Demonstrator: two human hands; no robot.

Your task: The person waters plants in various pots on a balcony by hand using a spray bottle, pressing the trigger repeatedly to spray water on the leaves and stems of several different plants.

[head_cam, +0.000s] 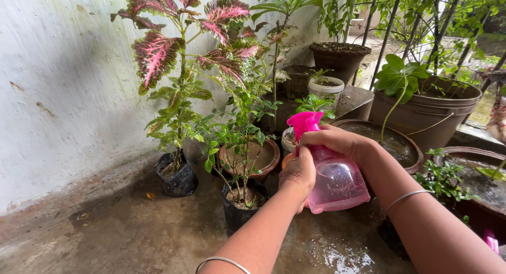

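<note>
Both my hands hold a pink see-through spray bottle [340, 184] with a bright pink trigger head, part full of water. My left hand [299, 175] cups the bottle's side and bottom from the left. My right hand [337, 141] wraps the neck just below the trigger head. The nozzle points left, toward a small green plant in a black grow bag [238, 208]. A tall plant with pink and green leaves [174, 58] stands further left in another black bag [176, 178]. Both my wrists wear thin bangles.
A terracotta pot [266, 159] sits behind the small plant. Large brown pots [429, 108] and bowls of wet soil [403, 142] crowd the right. A white wall [63, 84] runs along the left. The concrete floor [132, 226] is wet.
</note>
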